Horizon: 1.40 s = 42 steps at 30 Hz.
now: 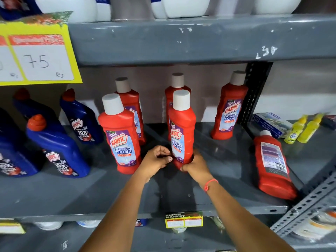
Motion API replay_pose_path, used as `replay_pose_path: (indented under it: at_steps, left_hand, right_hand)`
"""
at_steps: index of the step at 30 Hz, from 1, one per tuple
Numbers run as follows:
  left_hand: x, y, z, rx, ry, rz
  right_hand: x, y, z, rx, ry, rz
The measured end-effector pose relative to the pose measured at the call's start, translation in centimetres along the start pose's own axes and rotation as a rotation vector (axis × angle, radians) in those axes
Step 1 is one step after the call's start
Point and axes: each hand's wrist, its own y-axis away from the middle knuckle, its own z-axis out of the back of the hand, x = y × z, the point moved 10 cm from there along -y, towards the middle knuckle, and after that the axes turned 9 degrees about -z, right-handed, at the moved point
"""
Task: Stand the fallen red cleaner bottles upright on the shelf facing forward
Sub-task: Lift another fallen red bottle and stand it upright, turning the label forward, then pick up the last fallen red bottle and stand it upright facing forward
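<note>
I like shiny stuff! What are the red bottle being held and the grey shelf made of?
Red bottle: probably plastic, smooth and glossy, with moulded ridges and a paper-like label. Shelf: likely painted metal; the grey paint is chipped and reflects light dully.

A single head-worn camera looks forward and slightly down at a grey metal shelf (218, 188), from close range, with both forearms reaching in from the bottom edge. The wide-angle lens bends the upper shelf beam (200, 39) and the slotted upright (254, 95) (straight lines curve near the borders). The shelf below (109, 239) shows at the bottom edge
</note>
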Motion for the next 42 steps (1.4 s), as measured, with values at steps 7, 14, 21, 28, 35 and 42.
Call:
replay_pose_path:
  at_steps: [7,14,21,28,35,42]
  left_hand:
    - [1.0,-0.9,-1.0,0.109,-0.024,0.060]
    - [1.3,-1.1,0.0,0.032,-0.063,0.029]
    - [1.5,-0.7,0.5,-0.009,-0.109,-0.016]
    - [1.1,-0.3,0.5,-0.003,-0.152,-0.030]
    - [1.6,0.6,1.8,-0.003,-0.264,0.114]
    - [0.2,3.7,-10.4,0.632,-0.197,0.311]
  right_hand:
    - [0.5,-0.3,-0.1,0.288,-0.005,0.014]
    - [0.9,-0.8,-0.2,0.302,-0.005,0.008]
    - [0.8,-0.8,-0.5,0.328,0.000,-0.003]
    - [0.8,-0.7,-0.5,0.324,0.035,-0.001]
    - [-1.0,-0.3,3.0,0.048,0.048,-0.013]
    - [0.1,3.1,16.3,-0.559,0.191,0.058]
